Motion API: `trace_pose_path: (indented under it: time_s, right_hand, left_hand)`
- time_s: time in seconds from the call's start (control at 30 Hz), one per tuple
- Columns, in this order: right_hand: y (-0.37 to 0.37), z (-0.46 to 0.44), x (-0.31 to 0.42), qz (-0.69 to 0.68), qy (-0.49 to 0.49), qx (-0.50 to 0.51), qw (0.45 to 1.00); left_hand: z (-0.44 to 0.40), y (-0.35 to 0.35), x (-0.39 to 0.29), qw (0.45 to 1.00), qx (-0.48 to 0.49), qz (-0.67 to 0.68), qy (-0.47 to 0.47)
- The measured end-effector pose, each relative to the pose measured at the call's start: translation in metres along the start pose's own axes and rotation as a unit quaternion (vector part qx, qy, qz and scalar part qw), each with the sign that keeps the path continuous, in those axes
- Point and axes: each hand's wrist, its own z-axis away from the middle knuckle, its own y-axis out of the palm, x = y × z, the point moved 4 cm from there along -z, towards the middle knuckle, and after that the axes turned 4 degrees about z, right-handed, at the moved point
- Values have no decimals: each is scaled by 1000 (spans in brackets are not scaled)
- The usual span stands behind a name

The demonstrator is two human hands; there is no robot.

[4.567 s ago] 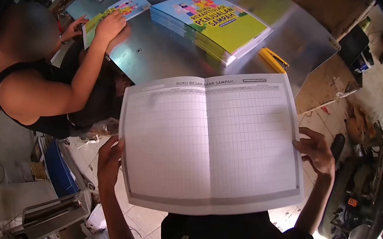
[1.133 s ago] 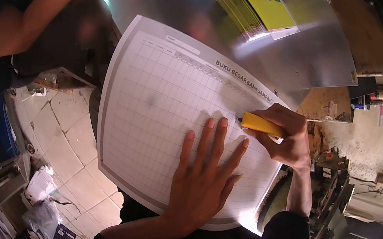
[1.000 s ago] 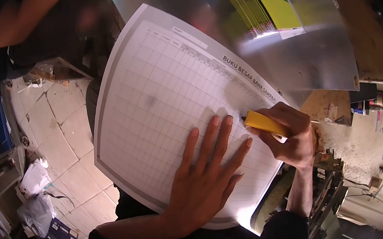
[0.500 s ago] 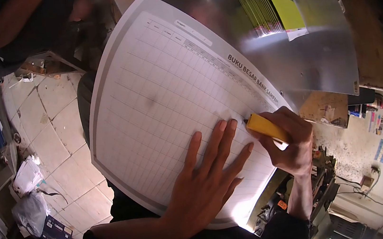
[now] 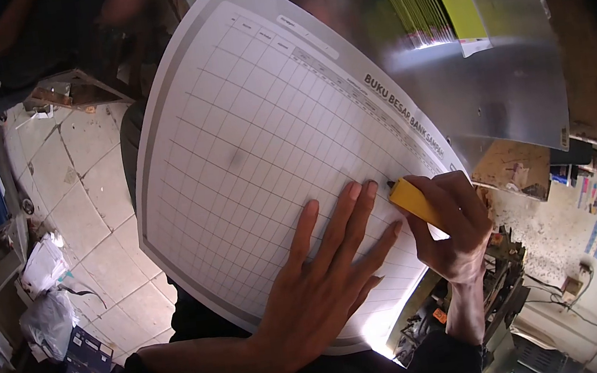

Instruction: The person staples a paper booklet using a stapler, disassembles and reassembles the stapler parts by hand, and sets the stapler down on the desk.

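Note:
A large white sheet with a printed grid (image 5: 233,142) and the heading "BUKU BESAR BANK SAMPAH" lies tilted in front of me. My left hand (image 5: 317,281) rests flat on its lower part, fingers spread. Near the sheet's right edge, my right hand (image 5: 456,223) is closed around a flat yellow tool (image 5: 413,201). The tool's small dark tip points toward the grid, just right of my left fingertips. I cannot make out its exact kind, or whether the tip touches the paper.
A shiny metal surface (image 5: 506,86) lies beyond the sheet, bearing a fanned stack of yellow-green booklets (image 5: 432,2). Dark machinery (image 5: 501,288) stands at right. Boxes (image 5: 86,369) and a plastic bag (image 5: 48,321) sit at lower left on the tiled floor (image 5: 101,188). Another person is at upper left.
The view has shifted slightly, and the sheet sits a little higher in it. My right hand with the yellow tool has barely moved along the sheet; my left hand stays flat.

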Motion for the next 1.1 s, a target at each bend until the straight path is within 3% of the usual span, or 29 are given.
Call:
trace_pose_path:
  time_s: [0.07,0.23,0.57,0.63,0.67,0.73,1.1]
  right_hand:
    - [2,1,0,13,-39,-5,999]
    - [4,2,-4,-49,65,-5,997]
    - [2,1,-4,-78,99,-24,992]
    - [4,0,-19,-242,254,52,935]
    - [1,-4,-21,-243,259,47,934]
    - [5,-5,-28,-338,352,104,867]
    - [14,12,-18,-459,401,8,792]
  left_hand:
    - [0,1,0,1000,4,4,0]
    - [0,2,1,1000,11,1,7]
    - [0,-1,0,1000,8,7,1]
    - [0,-2,-1,1000,14,-2,3]
    - [0,-3,-2,1000,17,-11,-1]
    - [-1,-2,-3,999,22,-24,-1]
    - [0,-5,-5,998,24,-49,-11]
